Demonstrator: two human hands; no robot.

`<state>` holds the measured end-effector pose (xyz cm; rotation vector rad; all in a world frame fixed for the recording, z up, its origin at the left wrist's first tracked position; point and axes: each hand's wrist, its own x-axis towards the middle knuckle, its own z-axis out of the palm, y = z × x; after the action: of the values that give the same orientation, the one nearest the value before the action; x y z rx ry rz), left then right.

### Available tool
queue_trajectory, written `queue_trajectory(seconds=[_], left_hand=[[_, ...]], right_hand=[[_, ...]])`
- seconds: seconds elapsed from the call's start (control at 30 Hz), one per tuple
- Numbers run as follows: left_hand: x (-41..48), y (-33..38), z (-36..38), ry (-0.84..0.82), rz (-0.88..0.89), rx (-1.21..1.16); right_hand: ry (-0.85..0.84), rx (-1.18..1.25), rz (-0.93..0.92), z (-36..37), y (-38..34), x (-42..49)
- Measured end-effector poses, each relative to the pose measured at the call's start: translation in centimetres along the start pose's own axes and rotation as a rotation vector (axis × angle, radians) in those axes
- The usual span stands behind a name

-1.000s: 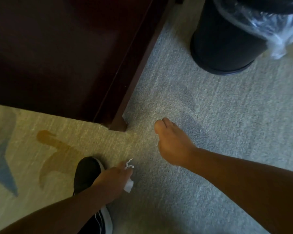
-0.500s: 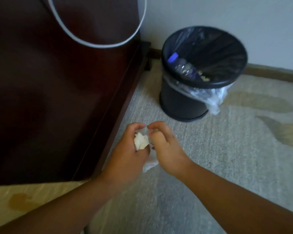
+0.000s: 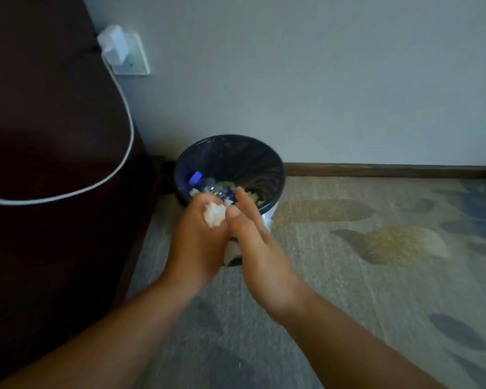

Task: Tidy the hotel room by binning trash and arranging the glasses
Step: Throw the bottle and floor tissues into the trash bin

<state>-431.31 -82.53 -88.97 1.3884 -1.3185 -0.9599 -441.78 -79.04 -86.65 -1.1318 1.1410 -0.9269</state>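
1. Carpeted floor (image 3: 376, 290) in grey with ochre and blue patches fills the lower field; it meets a plain pale wall (image 3: 320, 80) at a dark wooden skirting.
2. Left hand (image 3: 199, 242): fingers curled closed around a crumpled white tissue (image 3: 214, 216), which shows between thumb and forefinger. The wad sits at the near rim of the bin, at about 6 o'clock of its mouth.
3. Right hand (image 3: 260, 254): fingers extended and nearly flat, thumb pressed against the left hand beside the tissue; it grips nothing that can be seen and appears to cup or steady the wad.
4. Handling, as a judgement: the tissue is very light, soft and compressible, not fragile and not slippery. A loose whole-hand pinch anywhere on the wad suffices; loose shreds may drift, so release is best made well over the opening.
5. Bin (image 3: 275, 175): round, dark, lined with a thin plastic bag, standing on the carpet against the wall at 12 o'clock from the hands. Inside, a clear bottle with a blue cap (image 3: 195, 178) and pale scraps are visible.
6. At 9 o'clock, dark wooden furniture (image 3: 54, 220) rises beside the bin.
7. At 11 o'clock, a white charger (image 3: 112, 46) sits in a wall socket; its white cable (image 3: 129, 122) loops down across the furniture face.
8. No glasses are in view.
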Motion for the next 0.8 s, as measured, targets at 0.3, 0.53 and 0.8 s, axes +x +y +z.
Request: queue_trajectory(seconds=[0.3,0.53,0.8], left_hand=[[11.8,0.7,1.4,-0.119,-0.116,0.677],[9.1,1.0,0.2,-0.046,0.055,0.566],[3.1,9.8,-2.0,-0.077,0.080,0.469]], right_hand=[[0.282,-0.288,-0.033,-4.6,-1.8,-2.2],[0.317,-0.374,-0.019,-5.0,-3.7,-4.3],[0.377,-0.423,0.033,-3.9,-12.5,-10.3]])
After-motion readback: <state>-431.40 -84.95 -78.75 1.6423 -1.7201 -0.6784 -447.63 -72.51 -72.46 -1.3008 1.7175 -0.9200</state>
